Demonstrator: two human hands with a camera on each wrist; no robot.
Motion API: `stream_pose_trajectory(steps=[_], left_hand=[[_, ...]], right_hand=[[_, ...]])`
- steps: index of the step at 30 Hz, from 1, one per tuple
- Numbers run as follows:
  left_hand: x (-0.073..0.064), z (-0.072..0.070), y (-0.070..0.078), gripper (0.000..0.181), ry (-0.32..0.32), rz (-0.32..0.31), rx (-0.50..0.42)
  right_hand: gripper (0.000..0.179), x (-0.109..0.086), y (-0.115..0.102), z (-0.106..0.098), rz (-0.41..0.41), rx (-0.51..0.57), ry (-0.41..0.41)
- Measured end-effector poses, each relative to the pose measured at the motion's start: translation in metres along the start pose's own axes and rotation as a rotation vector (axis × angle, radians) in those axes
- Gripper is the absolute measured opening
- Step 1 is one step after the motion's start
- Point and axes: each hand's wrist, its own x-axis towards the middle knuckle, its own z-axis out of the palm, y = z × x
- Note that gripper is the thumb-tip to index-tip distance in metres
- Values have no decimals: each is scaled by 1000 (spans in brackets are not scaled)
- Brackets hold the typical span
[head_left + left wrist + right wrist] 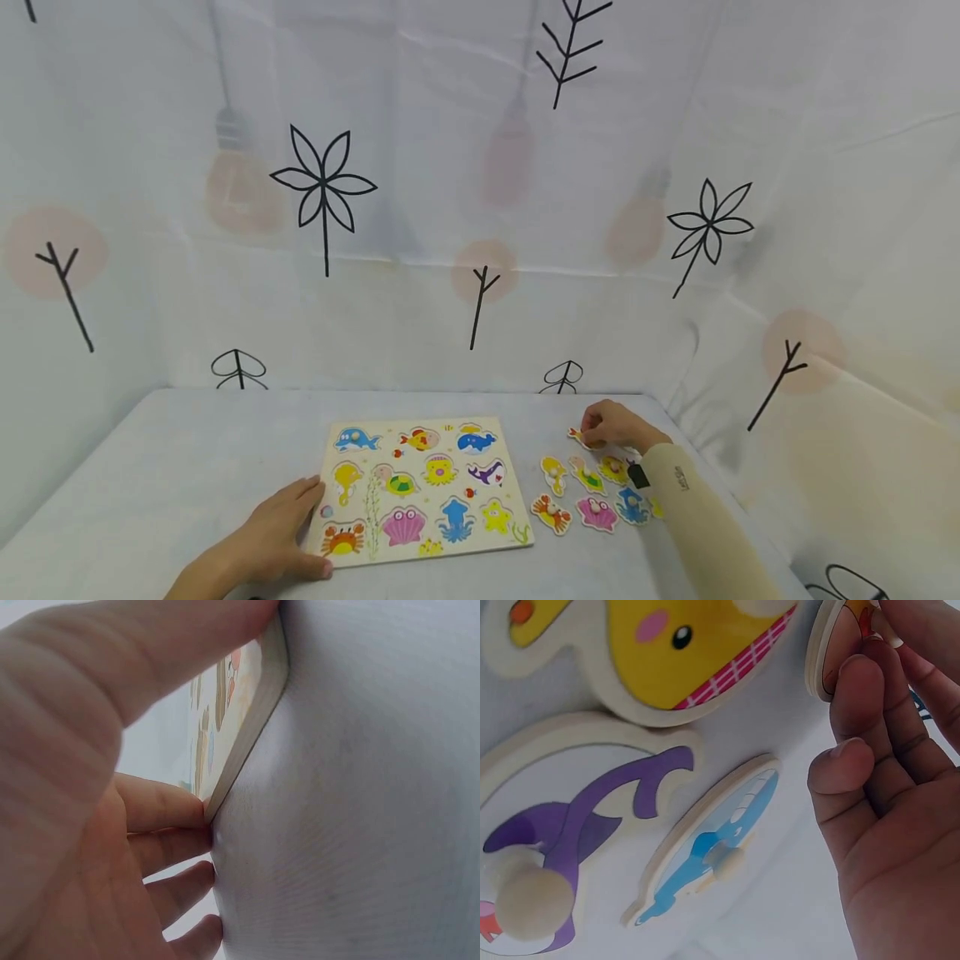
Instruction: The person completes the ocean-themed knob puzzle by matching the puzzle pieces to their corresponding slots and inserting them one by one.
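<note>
While the right hand (618,425) pinches a puzzle piece (845,646) by its knob near the table's far right corner, the left hand (273,533) lies with fingers and thumb extended against the puzzle board (422,499). Nearer the person, right of the board, the seahorse piece (553,475), crab piece (551,514) and pink shell piece (597,515) lie loose on the pale table (225,467)

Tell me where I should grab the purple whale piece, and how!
Try pinching its round wooden knob with finger and thumb, coming straight down from above. The purple whale piece seems to lie flat, picture side up, with the knob sticking up. Its low edge would probably be harder to grab, especially where the yellow piece lies right beside it.
</note>
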Motion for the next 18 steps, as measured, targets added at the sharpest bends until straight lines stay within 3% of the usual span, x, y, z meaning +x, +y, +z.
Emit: stream_pose_trajectory(steps=[6, 18], left_hand=[[0, 1, 3, 117, -5, -20, 0], [-1, 0, 2, 116, -9, -20, -5]], right_hand=[[13, 3, -10, 2, -14, 26, -3], [10, 7, -67, 19, -210, 12, -47]])
